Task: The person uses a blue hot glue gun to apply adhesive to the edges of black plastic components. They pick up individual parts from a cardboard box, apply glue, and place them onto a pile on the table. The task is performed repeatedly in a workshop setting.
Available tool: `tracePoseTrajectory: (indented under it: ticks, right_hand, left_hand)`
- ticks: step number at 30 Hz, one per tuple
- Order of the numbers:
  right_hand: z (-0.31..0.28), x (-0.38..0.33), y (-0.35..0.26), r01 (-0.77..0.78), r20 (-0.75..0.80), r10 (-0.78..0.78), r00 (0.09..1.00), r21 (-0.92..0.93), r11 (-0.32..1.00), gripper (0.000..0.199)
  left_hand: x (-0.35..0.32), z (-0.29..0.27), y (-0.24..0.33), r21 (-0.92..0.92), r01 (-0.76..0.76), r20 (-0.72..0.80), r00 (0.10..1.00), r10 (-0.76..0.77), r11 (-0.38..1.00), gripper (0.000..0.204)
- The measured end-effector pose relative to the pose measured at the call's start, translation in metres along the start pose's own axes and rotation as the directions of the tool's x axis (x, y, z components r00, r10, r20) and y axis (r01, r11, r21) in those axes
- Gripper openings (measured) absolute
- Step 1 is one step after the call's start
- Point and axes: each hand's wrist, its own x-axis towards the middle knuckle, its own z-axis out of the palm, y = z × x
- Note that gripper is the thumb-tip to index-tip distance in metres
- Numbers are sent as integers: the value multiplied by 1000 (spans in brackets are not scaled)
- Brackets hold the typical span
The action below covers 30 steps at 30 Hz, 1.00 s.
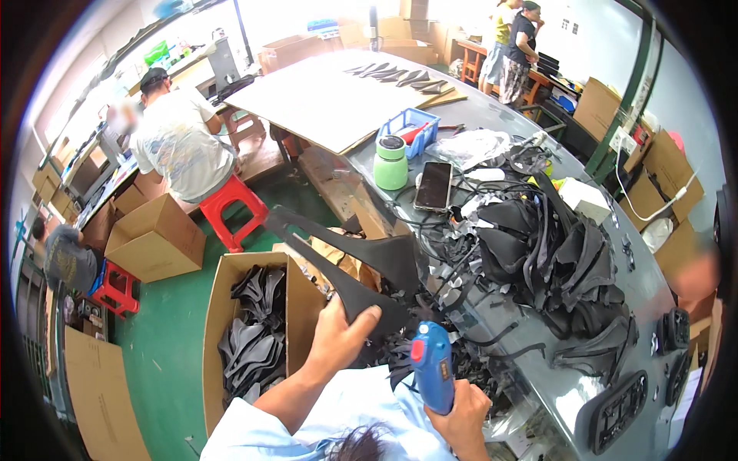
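Black wing-shaped part gripped by left hand at the table's near edge.
Blue glue gun is clasped by right hand; the part is best kept steady.

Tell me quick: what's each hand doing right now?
Left hand: closed on a black fabric piece.
Right hand: closed around a blue glue gun.

Operator, head view: light blue garment.
Short pale-blue sleeves end above the elbows; forearms and both hands bare (no gloves); dark hair at lower edge.
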Motion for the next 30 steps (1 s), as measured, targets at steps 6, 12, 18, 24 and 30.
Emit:
tracePoseTrajectory:
  ticks: [6, 12, 18, 24, 30]
  right_hand:
    - [-6, -8, 7, -149, 19, 149, 989, -35, 988, 40]
    - [-4, -9, 5, -187, 68, 190, 979, -47, 981, 39]
    - [3, -11, 13, -173, 70, 175, 982, -29, 984, 40]
    - [-3, -7, 11, -207, 18, 207, 978, 25, 978, 43]
    - [-18, -24, 22, -165, -165, 191, 968, 156, 974, 46]
  left_hand:
    - [6, -76, -103, -577, 243, -279, 839, -468, 780, 31]
    - [-19, -145, -195, -670, -189, -735, 303, -606, 718, 24]
    - [-39, -107, -246, -627, 326, -516, 507, -690, 708, 15]
    - [10, 24, -156, -355, 357, -100, 904, -415, 864, 14]
    - [28, 174, -57, -244, 8, 438, 893, 103, 970, 17]
